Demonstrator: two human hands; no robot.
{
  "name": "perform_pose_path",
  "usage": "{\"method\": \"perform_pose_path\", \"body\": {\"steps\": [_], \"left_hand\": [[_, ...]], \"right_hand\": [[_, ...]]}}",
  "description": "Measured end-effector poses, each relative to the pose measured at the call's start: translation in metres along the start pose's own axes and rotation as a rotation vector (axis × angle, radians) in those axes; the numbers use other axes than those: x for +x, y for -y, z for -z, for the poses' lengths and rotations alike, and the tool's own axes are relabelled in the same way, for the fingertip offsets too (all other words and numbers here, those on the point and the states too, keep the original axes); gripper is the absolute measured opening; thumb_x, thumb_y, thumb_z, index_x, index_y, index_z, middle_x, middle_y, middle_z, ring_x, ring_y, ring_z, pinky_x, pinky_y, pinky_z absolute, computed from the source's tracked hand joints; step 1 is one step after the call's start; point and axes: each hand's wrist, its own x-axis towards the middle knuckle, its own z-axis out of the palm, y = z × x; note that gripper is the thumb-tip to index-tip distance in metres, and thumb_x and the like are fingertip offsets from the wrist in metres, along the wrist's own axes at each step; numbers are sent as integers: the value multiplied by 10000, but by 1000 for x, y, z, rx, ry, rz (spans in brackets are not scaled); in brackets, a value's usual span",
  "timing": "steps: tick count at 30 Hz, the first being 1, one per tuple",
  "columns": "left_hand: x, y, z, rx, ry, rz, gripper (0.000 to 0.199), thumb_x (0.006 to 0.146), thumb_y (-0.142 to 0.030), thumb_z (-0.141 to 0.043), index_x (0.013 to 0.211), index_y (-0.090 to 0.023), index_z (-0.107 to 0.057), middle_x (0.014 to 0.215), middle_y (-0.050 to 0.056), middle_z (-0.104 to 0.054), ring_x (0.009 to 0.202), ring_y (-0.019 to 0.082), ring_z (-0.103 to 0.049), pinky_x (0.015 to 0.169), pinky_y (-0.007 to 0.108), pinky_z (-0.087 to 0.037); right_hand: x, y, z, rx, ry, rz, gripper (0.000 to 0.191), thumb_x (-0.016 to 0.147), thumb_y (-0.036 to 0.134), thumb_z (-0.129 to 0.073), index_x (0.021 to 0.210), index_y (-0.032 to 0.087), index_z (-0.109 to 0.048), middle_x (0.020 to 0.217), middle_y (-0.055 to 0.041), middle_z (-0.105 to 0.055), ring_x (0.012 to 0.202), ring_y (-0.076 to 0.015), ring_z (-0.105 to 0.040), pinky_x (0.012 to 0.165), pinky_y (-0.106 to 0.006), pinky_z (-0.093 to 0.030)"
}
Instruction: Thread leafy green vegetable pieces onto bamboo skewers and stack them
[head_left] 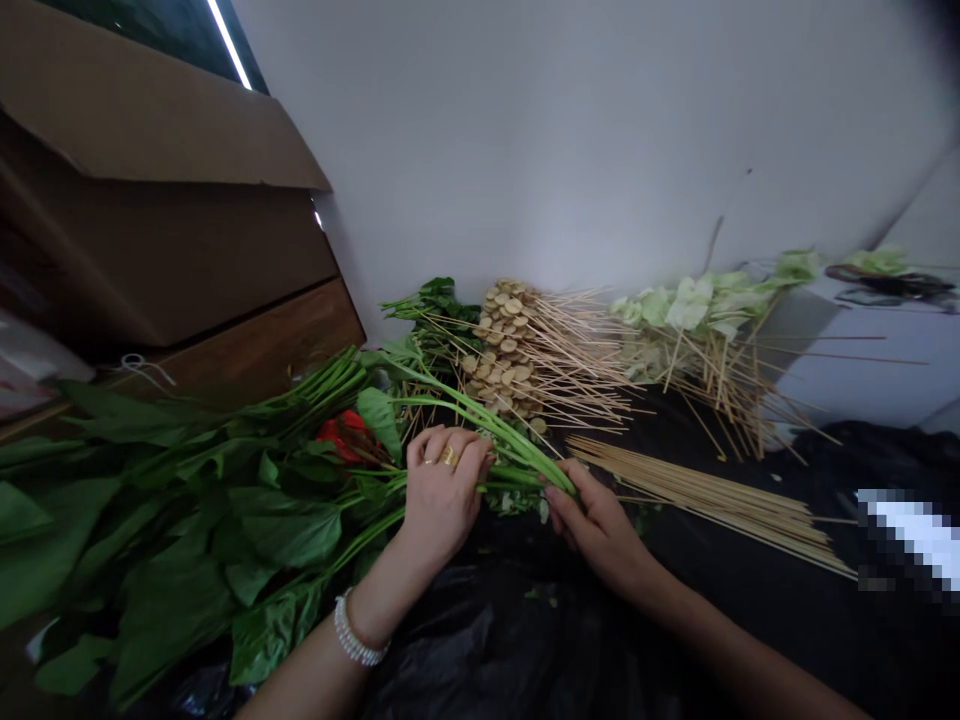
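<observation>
A bunch of long green vegetable stems (517,442) runs between my hands, with leaves toward the left. My right hand (600,525) pinches the stem ends between thumb and fingers. Curled fingers of my left hand (444,490) close over lower stems of the greens; the fingertips are partly hidden. A ring and a beaded bracelet show on that hand and wrist. Left of it lies a large heap of leafy greens (285,525), with a red wrapping (349,438) among the stems. Just right of my right hand lies a bundle of bare wooden skewers (712,500).
Behind my hands, skewers with pale round slices (510,340) are stacked by the wall. Skewered pale green leaves (690,303) lie farther right. A cardboard box (172,240) stands at the left. Black plastic sheeting (525,640) covers the near surface.
</observation>
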Motion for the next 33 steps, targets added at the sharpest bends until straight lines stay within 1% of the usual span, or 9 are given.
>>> {"method": "perform_pose_path", "body": {"steps": [6,11,13,19,23,25,27,29,33], "left_hand": [[1,-2,-8,55,205,-34,141,931,-233,-484,1009,-178,-588,1048,96,-636,971,254,-544,896,442,-382],[-3,-2,-15,-2,361,-151,142,936,-166,-422,947,-162,-564,872,71,-611,838,223,-556,774,354,-447],[-3,-2,-17,-3,372,-169,135,907,-136,-431,904,-165,-563,841,70,-604,804,221,-561,737,341,-456],[-5,-4,-17,-7,297,-106,120,827,-137,-472,747,-190,-544,677,29,-564,662,193,-556,636,302,-426],[-4,-7,-16,-171,303,56,173,822,-145,-424,678,-197,-503,625,1,-531,592,155,-513,594,270,-376],[-2,-4,-15,-337,281,200,194,809,-149,-393,639,-198,-471,595,-13,-498,567,140,-489,573,255,-359],[1,5,-12,-501,198,400,207,794,-152,-370,606,-200,-442,556,-28,-444,542,130,-453,536,239,-336],[3,17,-7,-579,42,577,218,796,-155,-367,592,-200,-430,540,-38,-393,531,124,-413,515,232,-316],[5,33,-1,-527,-175,599,205,863,-218,-448,695,-188,-561,602,-37,-483,571,117,-462,577,231,-376]], "right_hand": [[-1,-1,-3,-85,0,32,178,951,384,-413,945,218,-478,607,52,-521,553,-128,-493,568,-255,-363],[-3,-2,-4,-91,13,44,180,951,385,-412,960,220,-483,611,47,-528,562,-133,-501,563,-254,-356],[-3,-1,-4,-94,17,44,178,952,383,-415,962,221,-488,611,48,-528,563,-133,-502,566,-254,-356],[-2,1,-6,-71,55,60,250,967,395,-382,1031,205,-530,602,48,-514,566,-130,-500,579,-253,-370],[-3,2,-8,-44,55,94,318,977,398,-358,1155,200,-530,599,48,-513,559,-130,-499,573,-255,-370],[-4,2,-7,-40,49,91,347,977,402,-354,1207,199,-517,587,49,-512,541,-131,-495,561,-257,-369],[-5,3,-4,-47,31,80,367,975,403,-356,1243,197,-499,574,51,-512,532,-136,-501,559,-261,-375],[-3,3,1,-71,10,75,370,970,395,-367,1262,196,-480,574,50,-522,542,-143,-517,575,-268,-391],[2,1,9,-152,8,121,336,976,367,-357,1255,217,-469,649,27,-587,627,-160,-574,658,-290,-435]]}}
